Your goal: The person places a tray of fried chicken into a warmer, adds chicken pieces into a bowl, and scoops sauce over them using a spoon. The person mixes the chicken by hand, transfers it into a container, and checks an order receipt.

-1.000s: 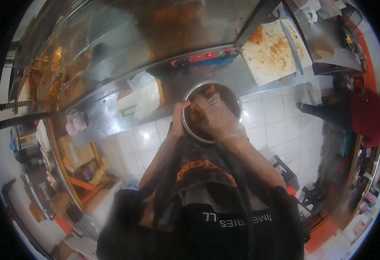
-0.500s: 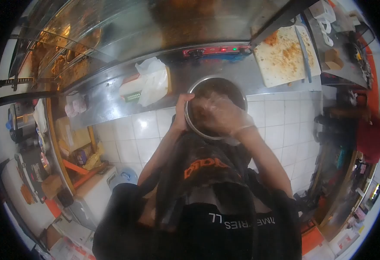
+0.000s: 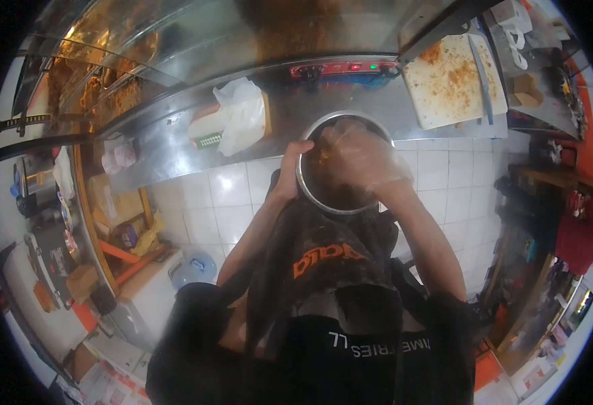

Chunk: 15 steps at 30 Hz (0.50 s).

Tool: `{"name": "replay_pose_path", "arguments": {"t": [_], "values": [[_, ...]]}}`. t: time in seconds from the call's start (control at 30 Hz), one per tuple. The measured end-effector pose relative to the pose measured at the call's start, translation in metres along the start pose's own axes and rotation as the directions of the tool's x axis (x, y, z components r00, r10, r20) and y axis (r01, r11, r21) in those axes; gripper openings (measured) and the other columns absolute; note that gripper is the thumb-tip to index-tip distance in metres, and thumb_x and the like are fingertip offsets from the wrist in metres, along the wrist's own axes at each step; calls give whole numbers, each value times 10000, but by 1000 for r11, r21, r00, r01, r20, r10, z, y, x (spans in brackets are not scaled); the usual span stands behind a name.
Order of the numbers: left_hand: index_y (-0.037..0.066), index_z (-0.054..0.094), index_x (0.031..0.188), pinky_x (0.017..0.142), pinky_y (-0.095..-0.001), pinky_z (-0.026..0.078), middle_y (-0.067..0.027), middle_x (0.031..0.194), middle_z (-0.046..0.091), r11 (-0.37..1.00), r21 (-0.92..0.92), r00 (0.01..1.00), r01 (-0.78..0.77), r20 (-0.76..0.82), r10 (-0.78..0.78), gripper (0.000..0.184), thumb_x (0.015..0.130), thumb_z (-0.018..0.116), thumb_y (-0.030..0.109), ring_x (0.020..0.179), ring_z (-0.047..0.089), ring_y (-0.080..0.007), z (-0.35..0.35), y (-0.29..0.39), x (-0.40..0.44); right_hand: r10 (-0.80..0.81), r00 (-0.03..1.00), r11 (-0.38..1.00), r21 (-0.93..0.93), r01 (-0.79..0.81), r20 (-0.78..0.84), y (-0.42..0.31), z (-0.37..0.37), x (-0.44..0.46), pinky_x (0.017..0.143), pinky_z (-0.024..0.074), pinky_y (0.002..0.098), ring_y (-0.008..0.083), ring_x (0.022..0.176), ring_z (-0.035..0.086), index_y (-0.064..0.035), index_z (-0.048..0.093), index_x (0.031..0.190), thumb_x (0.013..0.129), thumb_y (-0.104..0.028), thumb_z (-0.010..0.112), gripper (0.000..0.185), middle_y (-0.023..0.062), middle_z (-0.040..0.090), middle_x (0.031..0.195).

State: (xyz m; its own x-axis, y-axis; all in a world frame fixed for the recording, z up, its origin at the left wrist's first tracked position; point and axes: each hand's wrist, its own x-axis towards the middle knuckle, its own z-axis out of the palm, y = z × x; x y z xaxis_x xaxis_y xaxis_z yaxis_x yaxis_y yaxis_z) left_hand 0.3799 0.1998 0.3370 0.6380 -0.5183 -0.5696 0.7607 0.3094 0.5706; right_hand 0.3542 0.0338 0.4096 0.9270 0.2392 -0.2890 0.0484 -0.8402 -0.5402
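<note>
A round metal bowl (image 3: 302, 177) is tilted at the counter's front edge, close to my body. My left hand (image 3: 288, 169) grips its left rim, the thumb over the edge. Inside the bowl, my right hand (image 3: 363, 156) wears a clear plastic glove; it is smeared by motion and its fingertips are hard to make out. Some orange-brown food (image 3: 325, 158) shows at the bowl's left inner side; the rest is dark or hidden under my right hand.
On the steel counter (image 3: 168, 142) lie a box with white paper (image 3: 241, 121) and, at right, a stained white board (image 3: 445, 84) with a knife (image 3: 482, 77). A glass-fronted cabinet with lit controls (image 3: 344, 68) stands behind. A person in red (image 3: 575, 233) is at far right.
The view has shifted, so the counter items sit farther right. My right hand has moved about inside the bowl. My left hand keeps its hold on the rim.
</note>
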Motion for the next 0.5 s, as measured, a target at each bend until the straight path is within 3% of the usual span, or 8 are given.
{"name": "replay_pose_path", "arguments": {"t": [0.07,0.13,0.2,0.23,0.27,0.37,0.47,0.5], "values": [[22,577,1240,880,-364,511,-122,1104,629,991,-121,997,49,73,-40,546,880,527,429,971,625,-239,-9,-6,8,18,972,1000,4,-17,-236,-4,2,-7,903,504,507,427,1073,588,-23,603,1106,789,-122,648,335,229,606,1090],[19,591,1213,861,-359,515,-124,1080,636,986,-148,996,76,53,-69,547,871,534,442,954,627,-237,-15,-8,13,7,988,1000,-20,-10,-153,-10,-5,-11,920,491,518,430,1076,587,-40,600,1146,804,-114,645,353,233,603,1107],[16,606,1186,841,-355,519,-126,1055,643,980,-172,995,102,30,-98,548,863,541,454,938,630,-235,-14,-2,12,-33,993,992,119,47,-117,-18,-12,-20,914,498,510,433,1055,592,-74,593,1207,799,-135,667,419,218,601,1072],[15,617,1157,820,-345,518,-122,1025,647,983,-173,998,67,23,-64,543,854,551,461,917,631,-227,-11,0,12,-146,971,989,-61,137,-191,-7,2,-22,918,503,502,425,1038,601,-133,592,1249,787,-165,695,474,197,602,1050],[15,628,1129,798,-336,518,-118,995,651,984,-173,999,35,20,-32,538,846,560,467,897,632,-220,-8,1,11,-145,971,989,-57,136,-191,-8,5,-18,918,503,502,425,1038,601,-133,592,1249,787,-165,695,474,197,602,1050],[24,631,1099,775,-326,517,-104,948,643,995,-79,998,62,-9,-63,514,845,564,466,880,634,-210,-6,0,14,-76,997,947,-310,81,25,-8,7,-5,861,526,477,363,1075,594,-198,627,1218,774,-153,690,451,168,585,1156],[32,630,1066,781,-322,513,-94,932,636,998,-37,997,43,-67,-46,489,850,562,465,877,633,-208,-16,-10,21,-29,998,947,-317,45,54,-6,0,7,827,538,474,356,1088,580,-176,640,1199,781,-136,675,421,178,556,1188],[35,630,1055,784,-320,512,-90,926,633,999,-24,996,39,-85,-40,480,852,561,465,876,632,-208,-15,-11,22,-55,998,955,-293,46,-21,-5,-3,5,829,544,492,371,1089,576,-155,654,1169,796,-131,661,374,196,553,1193]]}}
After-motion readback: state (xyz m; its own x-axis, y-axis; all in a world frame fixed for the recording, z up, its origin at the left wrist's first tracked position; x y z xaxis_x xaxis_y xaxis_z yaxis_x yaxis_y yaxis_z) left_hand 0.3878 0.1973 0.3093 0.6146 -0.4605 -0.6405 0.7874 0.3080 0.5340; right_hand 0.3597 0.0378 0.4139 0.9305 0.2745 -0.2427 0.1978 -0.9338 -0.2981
